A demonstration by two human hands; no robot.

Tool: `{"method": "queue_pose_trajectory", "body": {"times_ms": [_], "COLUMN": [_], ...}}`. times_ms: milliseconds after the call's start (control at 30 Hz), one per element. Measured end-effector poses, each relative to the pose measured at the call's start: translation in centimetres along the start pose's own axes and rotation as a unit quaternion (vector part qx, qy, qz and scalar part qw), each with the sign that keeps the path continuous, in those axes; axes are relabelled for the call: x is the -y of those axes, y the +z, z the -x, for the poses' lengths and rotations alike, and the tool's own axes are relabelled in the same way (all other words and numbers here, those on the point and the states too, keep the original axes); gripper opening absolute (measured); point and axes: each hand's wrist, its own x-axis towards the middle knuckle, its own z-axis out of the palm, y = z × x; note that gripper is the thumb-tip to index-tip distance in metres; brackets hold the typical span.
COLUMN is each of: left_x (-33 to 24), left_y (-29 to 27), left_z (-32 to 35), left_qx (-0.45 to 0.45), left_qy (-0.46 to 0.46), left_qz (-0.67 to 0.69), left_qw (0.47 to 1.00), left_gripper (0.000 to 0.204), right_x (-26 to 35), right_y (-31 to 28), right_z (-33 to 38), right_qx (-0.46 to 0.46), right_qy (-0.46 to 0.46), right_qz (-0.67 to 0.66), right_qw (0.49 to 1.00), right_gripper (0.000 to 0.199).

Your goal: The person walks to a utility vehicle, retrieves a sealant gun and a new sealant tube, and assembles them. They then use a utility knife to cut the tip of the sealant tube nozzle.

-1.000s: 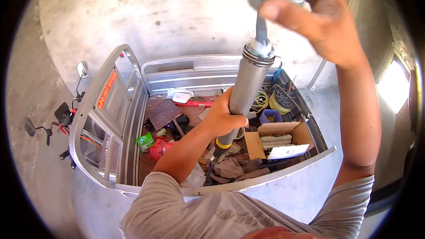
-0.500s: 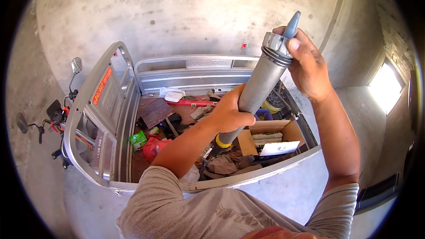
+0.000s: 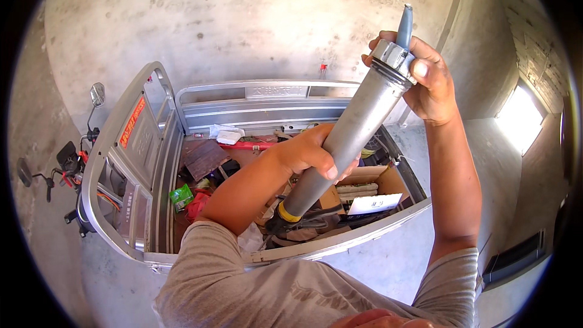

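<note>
A caulking gun with a long grey metal barrel [image 3: 346, 136] slants across the middle, its upper end pointing up and right. My left hand [image 3: 313, 152] is closed round the barrel about halfway along. At the top, my right hand [image 3: 434, 82] has its fingers and thumb round the silver ring cap [image 3: 392, 54]. From that cap sticks a tapered blue-grey nozzle [image 3: 405, 27]. Near the bottom of the barrel sits a yellow band [image 3: 288, 212], with a dark part below it. My left forearm hides some of the things behind.
Below stands a cargo tricycle with a silver-railed bed [image 3: 267, 92]. In it lie an open cardboard box [image 3: 392, 182], a wooden board [image 3: 206, 159], a green packet [image 3: 181, 197], a red bag [image 3: 197, 205] and white packages [image 3: 228, 135]. Handlebars with mirrors [image 3: 97, 94] are at left.
The gun's lower end has swung left and toward me, and its top has risen a little. My right fingers have shifted round the ring cap. Both hands still hold the gun.
</note>
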Motion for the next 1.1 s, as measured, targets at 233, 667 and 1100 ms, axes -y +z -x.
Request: {"method": "queue_pose_trajectory", "body": {"times_ms": [233,667,1100], "left_x": [0.2,0.3,-1.3], "left_y": [0.9,3.5,6.2], "left_z": [-0.6,-2.2,-4.0], "left_qx": [-0.022,-0.243,-0.103], "left_qy": [0.01,0.076,0.136], "left_qz": [0.02,-0.328,-0.357], "left_qw": [1.0,0.91,0.918], "left_gripper": [0.064,0.081,0.088], "right_x": [0.1,1.9,4.6], "right_y": [1.4,3.1,0.9], "right_z": [0.3,1.4,6.6], "right_qx": [0.001,-0.23,-0.084], "right_qy": [-0.035,0.05,-0.091], "right_qz": [-0.106,0.291,-0.178], "right_qw": [0.994,0.927,0.976], "right_gripper": [0.069,0.068,0.072]}}
